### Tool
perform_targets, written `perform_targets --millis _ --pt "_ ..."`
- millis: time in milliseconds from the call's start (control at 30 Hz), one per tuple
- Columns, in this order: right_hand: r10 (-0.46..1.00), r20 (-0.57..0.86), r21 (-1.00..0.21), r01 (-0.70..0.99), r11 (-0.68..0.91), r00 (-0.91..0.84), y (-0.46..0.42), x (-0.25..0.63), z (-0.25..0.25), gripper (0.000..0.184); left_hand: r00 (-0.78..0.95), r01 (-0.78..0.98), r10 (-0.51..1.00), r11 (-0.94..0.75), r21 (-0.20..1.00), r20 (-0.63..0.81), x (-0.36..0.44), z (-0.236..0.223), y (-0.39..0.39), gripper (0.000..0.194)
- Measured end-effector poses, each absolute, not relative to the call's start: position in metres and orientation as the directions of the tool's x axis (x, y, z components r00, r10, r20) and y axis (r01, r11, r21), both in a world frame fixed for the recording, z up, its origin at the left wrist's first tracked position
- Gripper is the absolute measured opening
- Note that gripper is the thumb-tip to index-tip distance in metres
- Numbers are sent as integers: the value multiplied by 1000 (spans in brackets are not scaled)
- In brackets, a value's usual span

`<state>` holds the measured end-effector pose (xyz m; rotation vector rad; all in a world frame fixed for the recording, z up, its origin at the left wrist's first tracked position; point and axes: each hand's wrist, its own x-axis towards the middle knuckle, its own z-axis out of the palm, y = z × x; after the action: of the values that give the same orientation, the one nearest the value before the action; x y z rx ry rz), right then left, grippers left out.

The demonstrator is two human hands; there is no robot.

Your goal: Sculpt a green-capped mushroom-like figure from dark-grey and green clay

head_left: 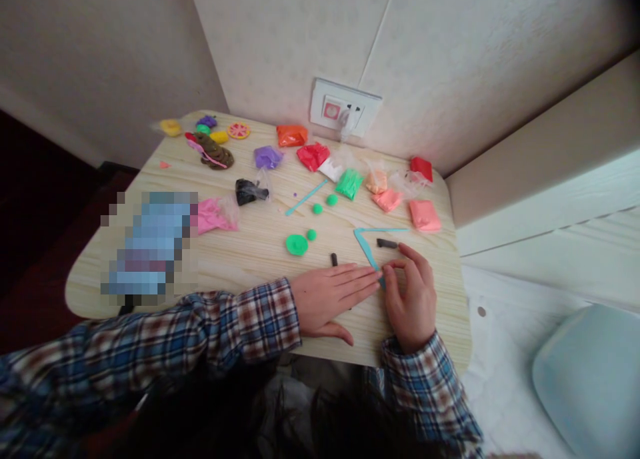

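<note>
My left hand lies flat on the table with its fingers stretched out to the right. Its fingertips cover part of a light blue, bent flat strip. Beside those fingertips, my right hand is curled, thumb and index finger close together near the strip's lower end; what they pinch, if anything, is hidden. A short dark roll of clay lies by the right index finger. Another dark roll shows just past the left fingers. Several green clay balls and a flattened green clay piece sit farther left.
Bags of coloured clay line the back, among them orange, purple, black and green. A straight blue stick lies mid-table. At left are a blurred-out device and a brown clay figure. A wall socket stands behind.
</note>
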<state>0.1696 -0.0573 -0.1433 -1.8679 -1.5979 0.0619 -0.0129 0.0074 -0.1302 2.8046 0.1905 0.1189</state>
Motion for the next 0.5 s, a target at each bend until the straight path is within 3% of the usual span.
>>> perform_targets --millis 200,500 --pt "892 372 -514 857 -32 257 -57 170 -142 11 984 115 155 -933 342 93 -48 -123 7 73" --pt "897 352 -527 848 -46 267 -57 170 -142 13 997 68 80 -908 413 12 -95 -120 4 67"
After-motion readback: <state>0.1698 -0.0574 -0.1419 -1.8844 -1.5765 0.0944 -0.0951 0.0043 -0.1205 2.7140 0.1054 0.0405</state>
